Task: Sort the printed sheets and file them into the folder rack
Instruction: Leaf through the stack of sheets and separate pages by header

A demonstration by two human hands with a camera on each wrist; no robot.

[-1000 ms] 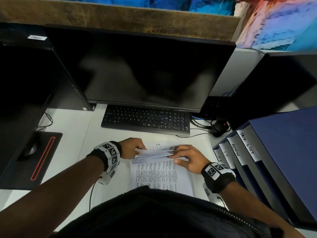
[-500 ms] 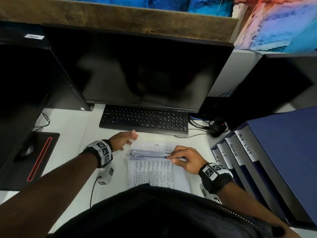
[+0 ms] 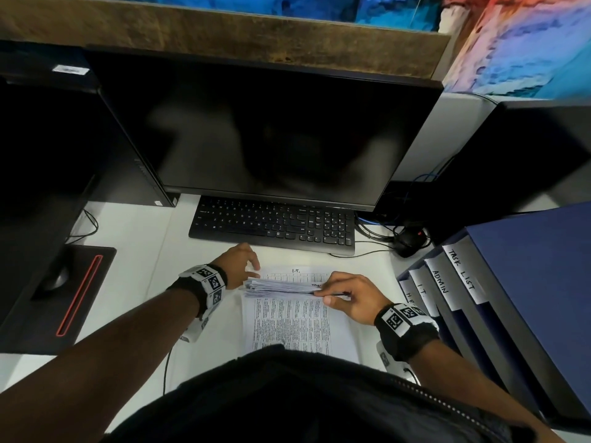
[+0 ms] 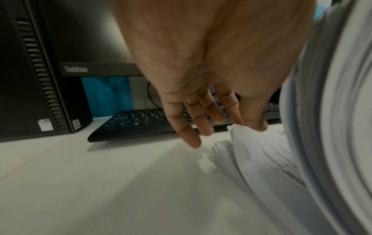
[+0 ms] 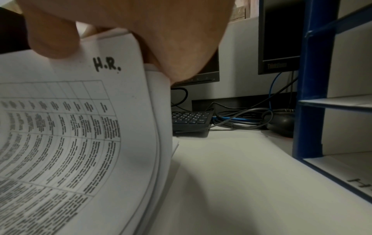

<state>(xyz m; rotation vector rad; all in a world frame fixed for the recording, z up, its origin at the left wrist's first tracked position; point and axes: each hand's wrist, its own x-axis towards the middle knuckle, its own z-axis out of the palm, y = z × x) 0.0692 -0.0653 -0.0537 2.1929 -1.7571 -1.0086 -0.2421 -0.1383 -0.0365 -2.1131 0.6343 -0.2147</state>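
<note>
A pile of printed sheets (image 3: 294, 324) lies on the white desk in front of me. My right hand (image 3: 339, 292) pinches the far edge of a thick bundle and bends it up toward me. In the right wrist view its thumb (image 5: 52, 38) presses on a sheet marked H.R. (image 5: 80, 127). Under the bundle a sheet headed I.T. (image 3: 297, 271) lies flat. My left hand (image 3: 248, 266) is at the bundle's left end with its fingers straight. In the left wrist view its thumb and forefinger touch the far corner of a lower sheet (image 4: 235, 128). The blue folder rack (image 3: 527, 282) stands at the right, with slots labelled H.R., I.T., ADMIN and TASK LIST.
A black keyboard (image 3: 271, 223) and a dark monitor (image 3: 271, 132) sit just beyond the sheets. Cables and a black mouse (image 3: 407, 241) lie between the keyboard and the rack. A black PC tower (image 4: 30, 71) and a mouse pad (image 3: 60, 298) stand at the left.
My left hand let go of the bundle's left edge, opened, and now touches the corner of a sheet underneath. My right hand keeps the bundle lifted.
</note>
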